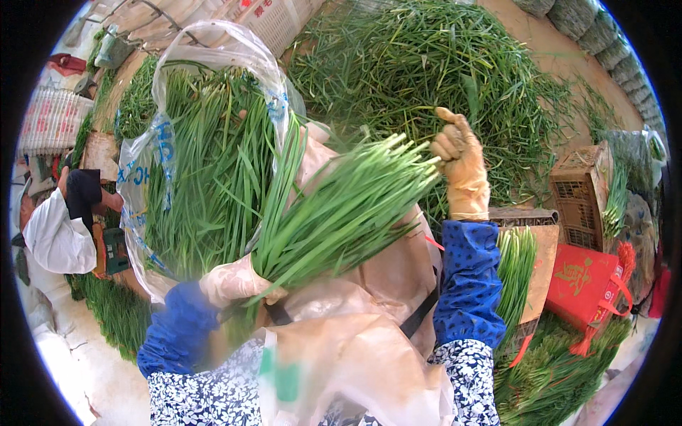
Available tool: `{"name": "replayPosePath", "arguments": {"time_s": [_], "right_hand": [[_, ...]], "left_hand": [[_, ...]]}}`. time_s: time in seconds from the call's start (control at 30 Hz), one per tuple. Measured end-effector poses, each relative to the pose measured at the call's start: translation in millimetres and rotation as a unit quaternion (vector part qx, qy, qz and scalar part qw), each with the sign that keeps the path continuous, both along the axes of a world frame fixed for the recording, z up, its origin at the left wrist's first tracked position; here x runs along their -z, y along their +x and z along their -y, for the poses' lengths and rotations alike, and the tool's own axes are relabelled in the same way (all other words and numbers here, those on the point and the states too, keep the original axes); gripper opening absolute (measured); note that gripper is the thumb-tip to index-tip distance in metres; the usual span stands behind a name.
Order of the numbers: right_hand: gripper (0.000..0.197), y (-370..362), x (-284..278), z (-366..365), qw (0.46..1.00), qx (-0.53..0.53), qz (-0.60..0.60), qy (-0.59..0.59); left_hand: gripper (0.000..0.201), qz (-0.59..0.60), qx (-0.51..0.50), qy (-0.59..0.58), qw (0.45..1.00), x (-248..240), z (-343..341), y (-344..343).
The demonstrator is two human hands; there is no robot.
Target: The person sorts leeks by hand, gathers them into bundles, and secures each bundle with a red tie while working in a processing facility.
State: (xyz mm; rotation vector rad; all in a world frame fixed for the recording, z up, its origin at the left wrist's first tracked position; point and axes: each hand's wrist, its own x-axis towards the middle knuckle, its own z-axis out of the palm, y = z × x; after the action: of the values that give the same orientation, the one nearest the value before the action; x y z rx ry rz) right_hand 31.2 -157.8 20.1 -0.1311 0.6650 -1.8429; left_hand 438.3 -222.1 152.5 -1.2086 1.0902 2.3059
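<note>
A large bunch of garlic chives [348, 206] lies slantwise in front of me, pale cut ends to the upper right. My left hand [238, 280], in a pale glove, is closed round its leafy lower end. My right hand [462, 167], in a soiled yellowish glove, is beside the cut ends. One finger points up and left, the others are curled in; I see nothing held in them. Left of the bunch, a clear plastic bag [213, 32] with blue print stands open, packed with more chives [206, 163].
A big heap of loose chives [426, 64] spreads behind. At right are a brown crate [579, 202], upright chives [516, 273] and a red bag [579, 280]. Another person's white sleeve [60, 231] shows at far left. Wrapped bundles [593, 32] line the far right edge.
</note>
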Motion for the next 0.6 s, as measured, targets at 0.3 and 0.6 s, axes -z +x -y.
{"name": "replayPosePath", "arguments": {"time_s": [0.3, 0.6], "right_hand": [[0.078, -52.9, 7.2, 21.7, 0.751, -0.201, -0.461, 0.429], [0.031, 42.5, -39.5, 66.0, 0.829, -0.385, -0.358, 0.188]], "left_hand": [[0.035, 0.016, 0.050, -0.068, 0.996, -4.0, 1.2, 8.5], [0.052, 0.016, 0.114, -0.048, 0.992, -9.1, 4.5, -6.7]]}}
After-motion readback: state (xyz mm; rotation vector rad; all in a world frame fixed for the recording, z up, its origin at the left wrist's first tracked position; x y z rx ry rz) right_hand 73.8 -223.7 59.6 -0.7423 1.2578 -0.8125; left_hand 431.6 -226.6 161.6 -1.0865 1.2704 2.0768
